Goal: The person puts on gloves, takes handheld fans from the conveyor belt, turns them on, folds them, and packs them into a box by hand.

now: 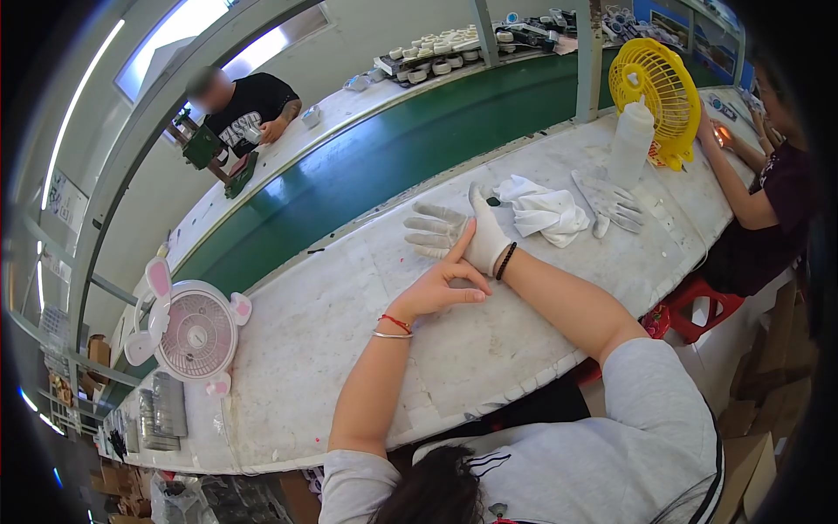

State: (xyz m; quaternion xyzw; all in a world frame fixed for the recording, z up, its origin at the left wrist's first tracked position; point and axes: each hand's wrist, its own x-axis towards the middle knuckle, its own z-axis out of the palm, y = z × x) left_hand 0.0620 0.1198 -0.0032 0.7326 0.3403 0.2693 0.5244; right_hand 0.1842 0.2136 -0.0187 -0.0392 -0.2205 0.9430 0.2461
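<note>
A white work glove (484, 240) covers my right hand (463, 234), whose fingers are spread out to the left above the white worktop (323, 314). My left hand (436, 286) is bare, with a red string and a silver bangle at the wrist. Its index finger is stretched out and touches the gloved hand near the palm; the thumb stands apart. I see nothing held in either hand. Just right of the gloved hand lies a crumpled white cloth (550, 211). Beside that rests a second glove (609, 203), flat on the worktop.
Behind the worktop runs a green conveyor belt (349, 192). A white rabbit-eared fan (196, 330) stands left; a squeeze bottle (630, 144) and a yellow fan (659, 96) stand right. One person (253, 109) sits across by a green press (205, 150), another (777, 196) at right.
</note>
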